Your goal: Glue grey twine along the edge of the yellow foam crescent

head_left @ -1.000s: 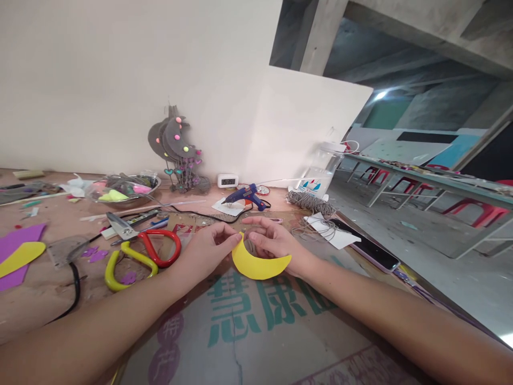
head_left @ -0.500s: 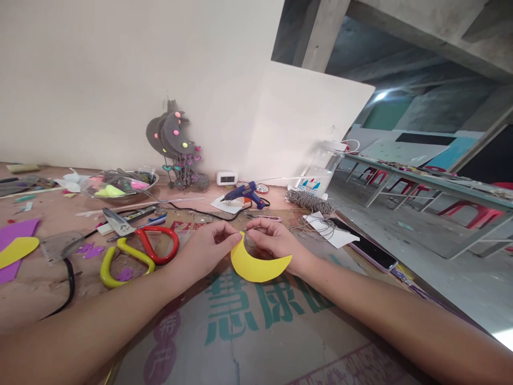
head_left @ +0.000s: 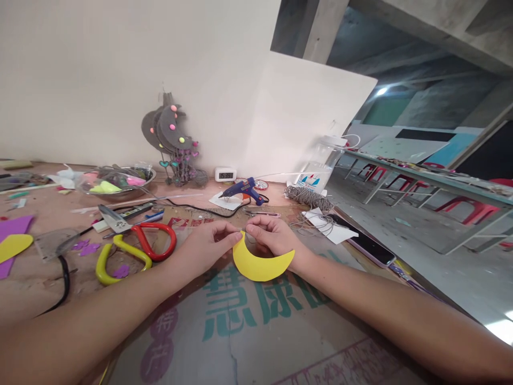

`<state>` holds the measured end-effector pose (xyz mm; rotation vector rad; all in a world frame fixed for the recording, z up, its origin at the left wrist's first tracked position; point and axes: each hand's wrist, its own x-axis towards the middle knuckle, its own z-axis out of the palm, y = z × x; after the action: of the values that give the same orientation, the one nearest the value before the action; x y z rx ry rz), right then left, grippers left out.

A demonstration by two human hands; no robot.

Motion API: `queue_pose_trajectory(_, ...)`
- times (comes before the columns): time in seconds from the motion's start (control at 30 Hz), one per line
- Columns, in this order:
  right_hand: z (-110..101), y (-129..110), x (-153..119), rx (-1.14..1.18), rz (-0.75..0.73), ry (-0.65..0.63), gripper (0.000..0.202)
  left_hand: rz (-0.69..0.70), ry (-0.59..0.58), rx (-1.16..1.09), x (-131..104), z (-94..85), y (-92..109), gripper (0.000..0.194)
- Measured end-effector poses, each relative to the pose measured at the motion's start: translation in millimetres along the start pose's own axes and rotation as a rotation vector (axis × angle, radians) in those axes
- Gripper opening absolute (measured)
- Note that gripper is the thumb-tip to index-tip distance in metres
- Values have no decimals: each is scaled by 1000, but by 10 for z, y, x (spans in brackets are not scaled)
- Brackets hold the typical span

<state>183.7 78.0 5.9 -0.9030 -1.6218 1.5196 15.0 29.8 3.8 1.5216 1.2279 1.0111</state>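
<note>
My left hand (head_left: 214,241) pinches the upper left tip of a yellow crescent moon cutout (head_left: 262,267) between thumb and fingers. The crescent hangs with its hollow side up, over the printed cardboard (head_left: 192,347). My right hand (head_left: 273,238) is closed beside that same tip, thumb against bent fingers. Something thin and greyish shows at its fingertips, too small to name. The crescent's right point lies in front of my right wrist.
Scissors (head_left: 154,240) with red and yellow handles lie left. Behind my hands are a blue glue gun (head_left: 242,190), a small clock (head_left: 225,175) and grey yarn (head_left: 306,198). A phone (head_left: 366,243) lies right. Grey moon ornaments (head_left: 170,128) hang on the wall.
The crescent has tilted slightly, and its right point sits a little higher. Both hands keep nearly the same pose. The view has shifted slightly.
</note>
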Motion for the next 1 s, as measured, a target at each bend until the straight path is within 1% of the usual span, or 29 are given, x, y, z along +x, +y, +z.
queue_pose_trajectory(0.23, 3, -11, -17, 107, -19, -23, 30, -15, -4, 2, -12, 8, 28, 25)
queue_pose_trajectory(0.37, -8, 5, -11, 20, -25, -22, 29, -13, -7, 13, -16, 9, 22, 25)
queue_pose_trajectory(0.5, -18, 29, 1, -29, -29, -39, 25, 0, 16, 63, -11, 9, 27, 25)
queue_pose_trajectory(0.67, -18, 33, -3, -71, -77, -19, 24, 30, 11, 88, -7, 5, 14, 23)
queue_pose_trajectory(0.77, -18, 32, -10, -29, -78, -38, 29, 29, 2, 65, -2, 1, -7, 23)
queue_pose_trajectory(0.9, -20, 19, -17, 41, -72, -88, 42, 18, -3, 14, 4, 2, -6, 23)
queue_pose_trajectory(1.0, -23, 10, -4, 50, -74, -7, 36, -5, -1, 1, 12, 4, 8, 24)
